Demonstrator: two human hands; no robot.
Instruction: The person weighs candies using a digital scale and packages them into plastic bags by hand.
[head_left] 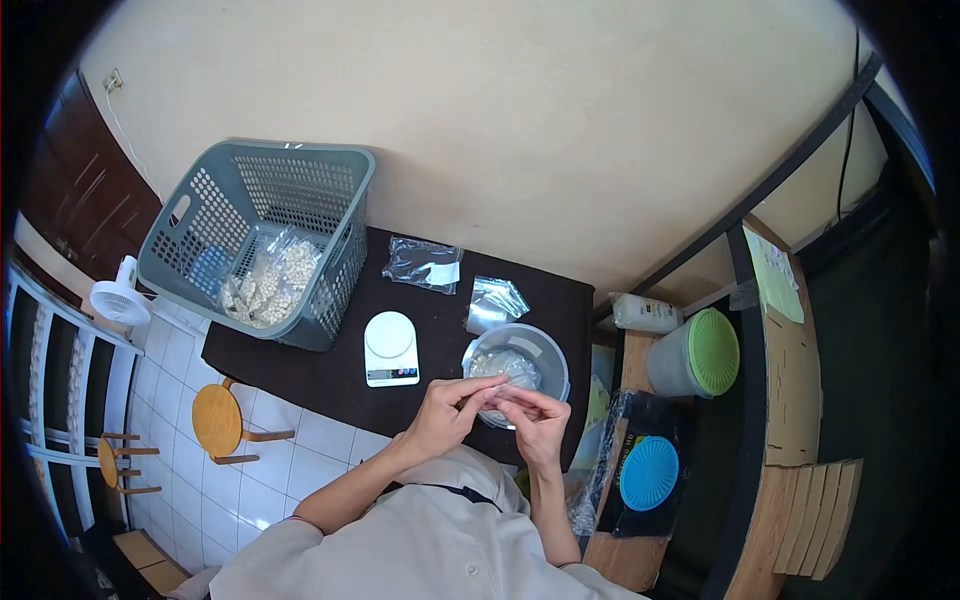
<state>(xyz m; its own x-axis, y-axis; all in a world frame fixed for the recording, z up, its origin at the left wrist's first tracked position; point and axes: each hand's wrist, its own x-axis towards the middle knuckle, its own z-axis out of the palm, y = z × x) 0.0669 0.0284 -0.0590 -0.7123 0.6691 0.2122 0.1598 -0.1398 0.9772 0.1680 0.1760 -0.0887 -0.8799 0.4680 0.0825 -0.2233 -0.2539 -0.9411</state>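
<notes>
My left hand [449, 410] and my right hand [535, 420] meet over the near side of a grey plastic bucket [553, 358]. The fingertips of both are pinched together on what looks like the edge of a clear plastic bag [512, 368]. The bag shows within the bucket's rim, and my fingers partly hide it. Pale pieces show in the bucket, too small to make out. Left of the bucket stands a white kitchen scale [390, 348]. Behind the bucket lie small clear plastic bags [497, 303], with a larger stack of clear bags [423, 264] farther left.
A grey-green laundry basket [345, 240] holding clear bags of pale pieces [275, 278] stands at the dark table's [335, 375] left. On the right are a green-lidded tub [712, 352] and a blue lid [650, 473]. Wooden stools [217, 421] stand on the left floor.
</notes>
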